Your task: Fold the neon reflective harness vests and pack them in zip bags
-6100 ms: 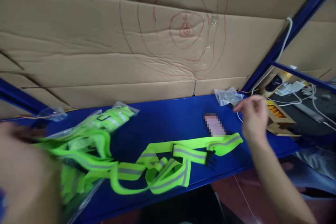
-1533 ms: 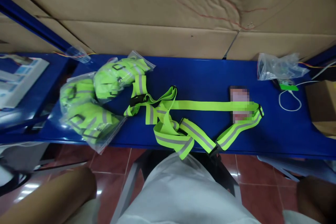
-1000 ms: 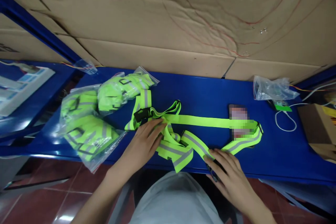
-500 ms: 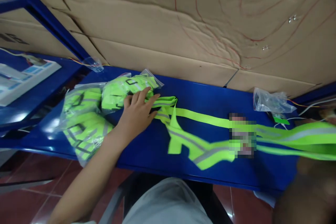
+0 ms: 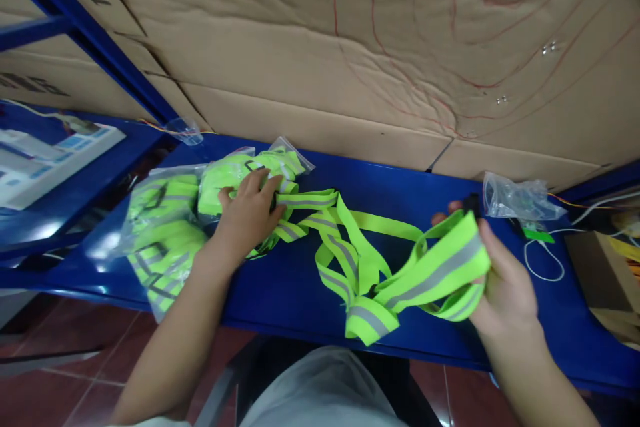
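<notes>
Reflective strap, presumably light, limp and best taken near its black buckle, is draped across the counter and held in the right grip; the left grip's closure cannot be told.

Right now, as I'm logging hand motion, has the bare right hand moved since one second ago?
Yes: the bare right hand, holding the neon-green, grey-striped strap, has moved rightward in view, closer to the crumpled clear plastic bag.

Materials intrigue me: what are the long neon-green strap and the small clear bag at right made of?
The long neon-green fabric strap looks matte, probably woven, since it folds softly. The small clear plastic bag seems thin, glossy film: see-through, crinkled, with highlights.
</notes>
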Available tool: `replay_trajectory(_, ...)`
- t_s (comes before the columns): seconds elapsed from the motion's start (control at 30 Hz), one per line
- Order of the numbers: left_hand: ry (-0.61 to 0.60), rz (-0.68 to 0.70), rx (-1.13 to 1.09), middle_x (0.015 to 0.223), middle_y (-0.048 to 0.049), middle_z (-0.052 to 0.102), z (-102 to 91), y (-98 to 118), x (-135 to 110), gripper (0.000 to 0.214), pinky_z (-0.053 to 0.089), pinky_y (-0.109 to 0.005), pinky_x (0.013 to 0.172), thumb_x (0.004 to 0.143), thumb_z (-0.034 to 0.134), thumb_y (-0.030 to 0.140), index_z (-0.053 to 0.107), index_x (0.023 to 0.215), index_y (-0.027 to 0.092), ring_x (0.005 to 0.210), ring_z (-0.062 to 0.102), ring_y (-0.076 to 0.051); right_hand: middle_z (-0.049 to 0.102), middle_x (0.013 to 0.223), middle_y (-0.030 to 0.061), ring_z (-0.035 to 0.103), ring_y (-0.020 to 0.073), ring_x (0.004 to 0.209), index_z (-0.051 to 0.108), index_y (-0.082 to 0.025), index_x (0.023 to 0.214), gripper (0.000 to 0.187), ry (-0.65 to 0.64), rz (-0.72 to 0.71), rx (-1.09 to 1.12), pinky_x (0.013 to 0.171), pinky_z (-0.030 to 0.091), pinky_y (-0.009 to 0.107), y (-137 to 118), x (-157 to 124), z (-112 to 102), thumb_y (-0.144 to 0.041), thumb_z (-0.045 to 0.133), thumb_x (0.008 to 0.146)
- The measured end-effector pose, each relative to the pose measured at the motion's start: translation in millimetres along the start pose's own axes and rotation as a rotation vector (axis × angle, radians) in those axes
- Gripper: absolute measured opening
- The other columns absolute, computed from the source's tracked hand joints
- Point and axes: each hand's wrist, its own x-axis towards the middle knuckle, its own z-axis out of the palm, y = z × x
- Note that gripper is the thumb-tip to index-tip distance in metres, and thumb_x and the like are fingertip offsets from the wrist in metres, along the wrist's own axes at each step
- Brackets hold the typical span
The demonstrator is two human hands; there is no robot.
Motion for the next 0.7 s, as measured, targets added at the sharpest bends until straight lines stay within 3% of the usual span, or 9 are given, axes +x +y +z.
replay_trajectory(0.07,-0.042,0.002,0.071,0.151,-0.0192,0.058,-7.1,3.6,-0.7,0.047,0.049,-0.066,0.107,0.098,0.058,0.026,0.060,0.144,0.021,0.141,0.053,-0.043,0.079,0.102,0.0052,0.066,0.0118,0.060,0.075,-0.023,0.124,0.047,0.141,0.147,0.192,0.043,0.051,0.021,7.4,10.4,10.9,-0.061,0.071,0.095)
replay_trajectory(0.13,-0.038,0.012,0.087,0.131,-0.0163,0.069,-14.8,7.1,0.1,0.035,0.054,-0.056,0.100,0.100,0.055,0.025,0.066,0.132,0.019,0.125,0.063,-0.040,0.076,0.093,-0.0002,0.062,0.0084,0.060,0.079,-0.027,0.111,0.042,0.280,0.198,0.310,0.049,0.054,0.017,14.7,20.0,14.9,-0.053,0.089,0.080)
replay_trajectory(0.2,0.019,0.035,0.018,0.117,-0.0125,0.073,-22.1,10.2,2.1,0.026,0.055,-0.047,0.091,0.101,0.053,0.023,0.069,0.121,0.019,0.114,0.068,-0.036,0.074,0.094,-0.0014,0.061,0.0073,0.063,0.081,-0.028,0.109,0.043,0.306,0.227,0.368,0.054,0.057,0.017,21.1,27.2,15.7,-0.050,0.094,0.075)
replay_trajectory(0.3,0.200,0.129,-0.210,0.114,-0.0095,0.072,-31.2,17.2,7.0,0.019,0.053,-0.039,0.085,0.100,0.056,0.023,0.069,0.113,0.020,0.107,0.069,-0.030,0.076,0.111,0.0004,0.063,0.0084,0.069,0.082,-0.029,0.113,0.045,0.248,0.274,0.377,0.058,0.059,0.019,30.4,31.1,18.7,-0.050,0.094,0.074)
replay_trajectory(0.4,0.307,0.202,-0.550,0.103,-0.0060,0.072,-34.0,28.3,13.8,0.014,0.052,-0.034,0.082,0.096,0.067,0.030,0.071,0.106,0.021,0.091,0.067,-0.021,0.070,0.140,0.0004,0.071,0.0164,0.097,0.082,-0.032,0.116,0.042,0.172,0.233,0.300,0.071,0.063,0.023,43.0,29.2,23.5,-0.049,0.091,0.078)
replay_trajectory(0.47,0.223,0.178,-0.833,0.096,-0.0036,0.071,-29.6,35.4,17.7,0.020,0.052,-0.031,0.076,0.091,0.075,0.036,0.072,0.104,0.021,0.082,0.066,-0.018,0.063,0.152,-0.0008,0.068,0.0239,0.122,0.079,-0.035,0.122,0.040,0.111,0.163,0.199,0.083,0.065,0.030,53.1,27.3,24.0,-0.048,0.087,0.084)
replay_trajectory(0.53,0.047,0.128,-1.061,0.095,-0.0026,0.073,-20.6,40.3,19.5,0.029,0.054,-0.030,0.077,0.083,0.083,0.037,0.072,0.105,0.021,0.084,0.068,-0.017,0.062,0.153,0.0002,0.061,0.0275,0.138,0.077,-0.035,0.127,0.037,0.091,0.050,0.063,0.098,0.063,0.037,61.8,25.5,21.0,-0.048,0.080,0.092)
replay_trajectory(0.6,-0.104,0.078,-1.197,0.103,-0.0035,0.077,-9.7,42.9,18.4,0.037,0.056,-0.029,0.083,0.076,0.088,0.034,0.072,0.106,0.021,0.093,0.071,-0.018,0.065,0.150,0.0023,0.058,0.0272,0.142,0.077,-0.033,0.126,0.031,0.108,-0.096,-0.097,0.112,0.055,0.043,66.5,23.5,15.9,-0.044,0.074,0.098)
replay_trajectory(0.7,-0.168,0.004,-1.337,0.115,-0.0052,0.078,1.6,45.4,13.3,0.043,0.059,-0.030,0.087,0.071,0.094,0.029,0.075,0.109,0.020,0.101,0.073,-0.019,0.067,0.147,0.0049,0.061,0.0253,0.139,0.076,-0.031,0.128,0.028,0.151,-0.279,-0.312,0.121,0.049,0.046,65.1,20.4,9.2,-0.037,0.068,0.102)
